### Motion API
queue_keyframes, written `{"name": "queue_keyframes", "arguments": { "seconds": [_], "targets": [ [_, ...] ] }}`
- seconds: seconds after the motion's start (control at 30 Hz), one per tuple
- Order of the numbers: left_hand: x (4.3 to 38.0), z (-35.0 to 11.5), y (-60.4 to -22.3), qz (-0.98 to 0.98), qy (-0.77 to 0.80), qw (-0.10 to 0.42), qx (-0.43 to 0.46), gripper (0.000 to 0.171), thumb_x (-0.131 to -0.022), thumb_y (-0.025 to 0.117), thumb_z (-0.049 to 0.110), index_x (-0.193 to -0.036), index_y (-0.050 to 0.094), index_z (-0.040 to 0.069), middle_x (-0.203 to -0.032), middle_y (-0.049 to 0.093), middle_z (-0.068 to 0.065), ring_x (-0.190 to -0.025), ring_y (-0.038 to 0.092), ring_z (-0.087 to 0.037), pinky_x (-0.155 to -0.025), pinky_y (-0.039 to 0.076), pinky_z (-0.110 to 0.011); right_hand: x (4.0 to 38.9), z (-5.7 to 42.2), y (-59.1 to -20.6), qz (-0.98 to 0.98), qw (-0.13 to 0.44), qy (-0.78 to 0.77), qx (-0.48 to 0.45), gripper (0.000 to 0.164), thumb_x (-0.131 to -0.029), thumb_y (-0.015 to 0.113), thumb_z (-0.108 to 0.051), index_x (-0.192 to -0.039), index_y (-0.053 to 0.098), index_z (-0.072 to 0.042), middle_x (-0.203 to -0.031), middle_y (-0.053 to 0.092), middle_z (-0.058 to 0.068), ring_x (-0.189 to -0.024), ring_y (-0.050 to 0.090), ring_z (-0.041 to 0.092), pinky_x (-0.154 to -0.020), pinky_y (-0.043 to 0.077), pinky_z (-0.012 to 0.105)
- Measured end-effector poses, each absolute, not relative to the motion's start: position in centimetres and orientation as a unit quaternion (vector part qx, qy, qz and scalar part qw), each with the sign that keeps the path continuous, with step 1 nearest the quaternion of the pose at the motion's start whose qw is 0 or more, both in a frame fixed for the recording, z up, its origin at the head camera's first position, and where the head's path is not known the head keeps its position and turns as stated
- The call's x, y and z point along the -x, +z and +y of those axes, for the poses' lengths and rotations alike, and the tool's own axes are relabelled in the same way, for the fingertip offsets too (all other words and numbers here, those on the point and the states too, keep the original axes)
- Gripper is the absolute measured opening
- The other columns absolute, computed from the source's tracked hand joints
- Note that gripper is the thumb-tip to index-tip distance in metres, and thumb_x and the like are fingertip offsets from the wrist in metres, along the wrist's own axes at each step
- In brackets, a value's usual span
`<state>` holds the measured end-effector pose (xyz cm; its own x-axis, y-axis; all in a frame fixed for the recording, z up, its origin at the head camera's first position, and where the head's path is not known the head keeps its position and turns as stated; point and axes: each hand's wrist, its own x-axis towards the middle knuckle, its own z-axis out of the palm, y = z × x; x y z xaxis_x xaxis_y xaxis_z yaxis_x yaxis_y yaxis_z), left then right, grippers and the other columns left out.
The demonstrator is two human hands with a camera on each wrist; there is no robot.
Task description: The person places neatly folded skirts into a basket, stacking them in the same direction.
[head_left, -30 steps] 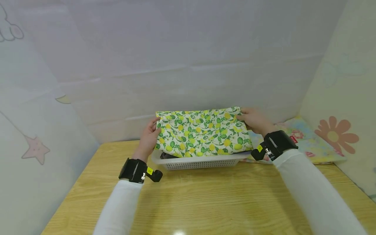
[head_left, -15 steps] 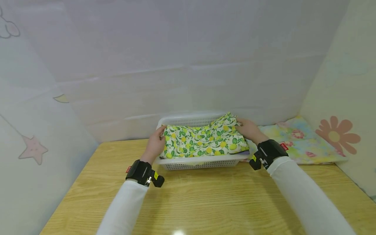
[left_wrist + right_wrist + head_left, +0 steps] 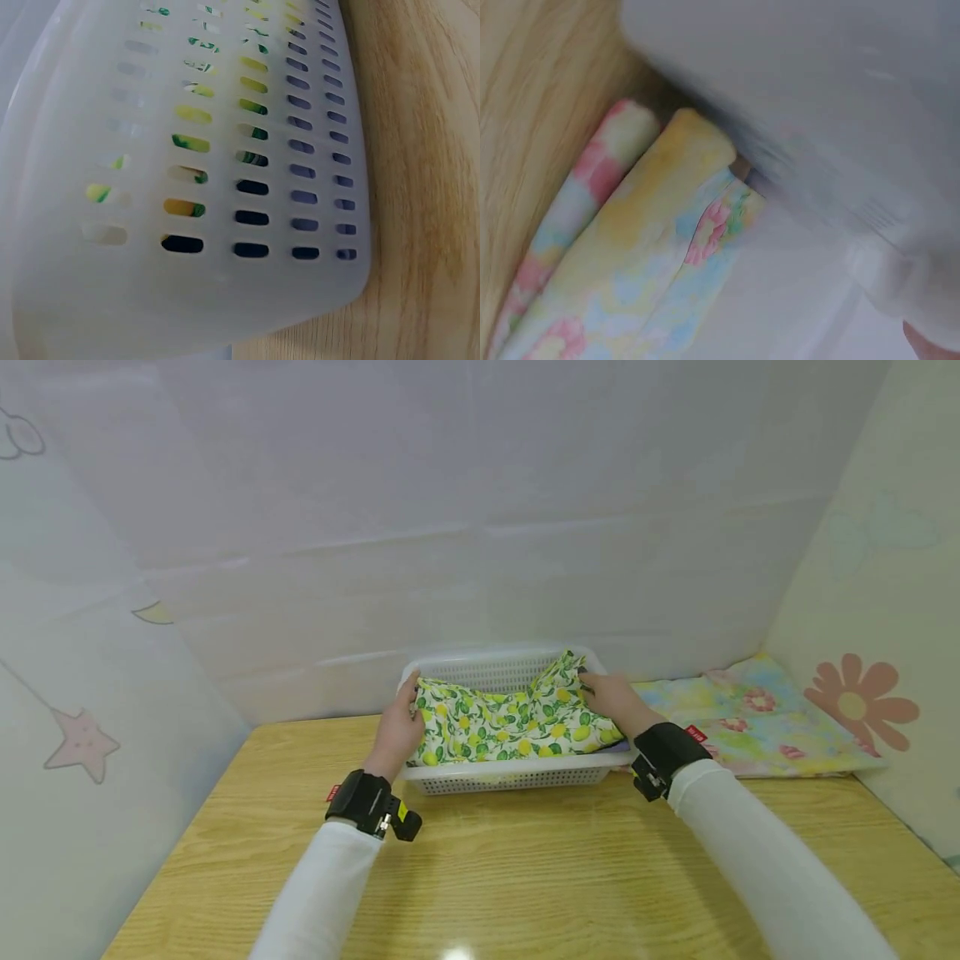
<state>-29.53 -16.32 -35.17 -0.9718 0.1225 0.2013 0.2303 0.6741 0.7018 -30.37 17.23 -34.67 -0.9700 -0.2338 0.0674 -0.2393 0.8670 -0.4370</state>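
Note:
A folded white cloth (image 3: 495,727) printed with lemons and green leaves lies inside a white plastic basket (image 3: 517,771), sagging in the middle. My left hand (image 3: 397,731) pinches the cloth's left side at the basket's left end, thumb towards me. At the right end, my right hand (image 3: 617,700) grips the raised right side, with its fingertips partly hidden behind the fabric. Purple fabric (image 3: 617,747) peeks out underneath at the right. Through the slots of the basket wall (image 3: 150,300), the left wrist view shows lemon print above dark and purple fabric.
Right of the basket, a folded pastel floral cloth (image 3: 765,718) lies on the wooden table (image 3: 525,860). In the right wrist view this floral cloth (image 3: 645,232) sits close against the basket. A sheet-covered wall (image 3: 480,568) stands right behind.
Both hands have lowered the lemon-print cloth from above the basket into it, uncovering the back rim. The hands have moved closer together, and the cloth now sags between them.

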Motion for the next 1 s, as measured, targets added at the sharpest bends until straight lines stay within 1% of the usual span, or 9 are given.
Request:
{"name": "queue_keyframes", "arguments": {
  "seconds": [0.03,0.1,0.13,0.17,0.23,0.33,0.5,0.73,1.0],
  "targets": [
    [29.5,-16.3,-35.3,-0.918,-0.375,0.073,0.105,0.066,-0.094,0.041,-0.002,-0.152,0.019,0.019,-0.146,0.039,-0.02,-0.054,0.045,-0.018,-0.054,0.038,-0.028,30.3,17.1,-34.7,-0.969,0.002,0.208,-0.131,0.045,-0.099,0.042,-0.006,-0.138,0.034,0.014,-0.127,0.049,0.037,-0.059,0.05,0.025,-0.058,0.035,0.032],
    [29.3,-16.1,-35.4,-0.93,-0.339,0.071,0.126,0.065,-0.092,0.043,-0.002,-0.151,0.024,0.017,-0.15,0.032,-0.021,-0.082,0.06,-0.029,-0.066,0.047,-0.035,30.0,16.8,-34.7,-0.97,-0.006,0.2,-0.138,0.047,-0.1,0.042,-0.009,-0.14,0.031,0.014,-0.13,0.045,0.038,-0.084,0.06,0.035,-0.07,0.044,0.036],
    [29.2,-16.0,-35.5,-0.936,-0.316,0.068,0.135,0.062,-0.091,0.045,-0.001,-0.15,0.029,0.015,-0.152,0.026,-0.022,-0.102,0.058,-0.035,-0.077,0.049,-0.039,29.7,16.7,-34.6,-0.968,-0.012,0.212,-0.133,0.05,-0.1,0.042,-0.012,-0.142,0.027,0.012,-0.135,0.04,0.038,-0.099,0.057,0.041,-0.078,0.047,0.042],
    [29.1,-15.9,-35.6,-0.944,-0.289,0.067,0.146,0.06,-0.091,0.047,0.0,-0.147,0.034,0.013,-0.154,0.021,-0.022,-0.119,0.049,-0.039,-0.088,0.047,-0.044,29.4,16.8,-34.6,-0.966,-0.013,0.225,-0.129,0.055,-0.101,0.042,-0.016,-0.145,0.023,0.011,-0.14,0.035,0.036,-0.114,0.05,0.045,-0.088,0.045,0.048],
    [28.9,-15.7,-35.8,-0.956,-0.228,0.073,0.169,0.051,-0.089,0.053,0.005,-0.139,0.047,0.009,-0.154,0.016,-0.026,-0.139,0.024,-0.043,-0.106,0.034,-0.051,28.6,16.9,-34.6,-0.959,0.003,0.252,-0.13,0.06,-0.101,0.043,-0.024,-0.147,0.02,0.008,-0.148,0.021,0.034,-0.132,0.029,0.05,-0.103,0.034,0.058],
    [28.6,-15.6,-35.9,-0.966,-0.157,0.08,0.189,0.04,-0.088,0.057,0.011,-0.128,0.058,0.007,-0.153,0.019,-0.026,-0.141,0.02,-0.043,-0.113,0.022,-0.055,27.3,17.1,-34.5,-0.955,0.019,0.244,-0.168,0.061,-0.099,0.049,-0.031,-0.145,0.03,0.005,-0.148,0.023,0.032,-0.134,0.025,0.05,-0.106,0.029,0.06],
    [28.3,-15.5,-35.5,-0.976,-0.102,0.053,0.186,0.038,-0.091,0.056,0.018,-0.127,0.059,0.006,-0.148,0.035,-0.024,-0.141,0.023,-0.041,-0.115,0.018,-0.054,25.9,16.8,-34.1,-0.966,-0.012,0.113,-0.233,0.055,-0.094,0.055,-0.035,-0.132,0.051,0.005,-0.138,0.042,0.032,-0.132,0.031,0.049,-0.113,0.02,0.057],
    [28.3,-15.5,-35.2,-0.985,-0.07,-0.008,0.16,0.043,-0.093,0.053,0.025,-0.132,0.055,0.008,-0.148,0.036,-0.021,-0.141,0.024,-0.04,-0.115,0.011,-0.057,25.5,16.4,-34.2,-0.974,-0.042,0.037,-0.222,0.05,-0.095,0.055,-0.033,-0.132,0.053,0.001,-0.134,0.05,0.026,-0.128,0.039,0.047,-0.109,0.024,0.06],
    [28.2,-14.8,-34.5,-0.987,0.015,-0.061,0.149,0.036,-0.091,0.058,0.027,-0.12,0.066,0.008,-0.148,0.039,-0.014,-0.141,0.025,-0.036,-0.115,0.009,-0.059,26.2,16.6,-35.1,-0.978,-0.079,0.018,-0.193,0.043,-0.095,0.052,-0.04,-0.124,0.063,-0.01,-0.128,0.06,0.014,-0.132,0.038,0.042,-0.11,0.006,0.066]
  ]
}}
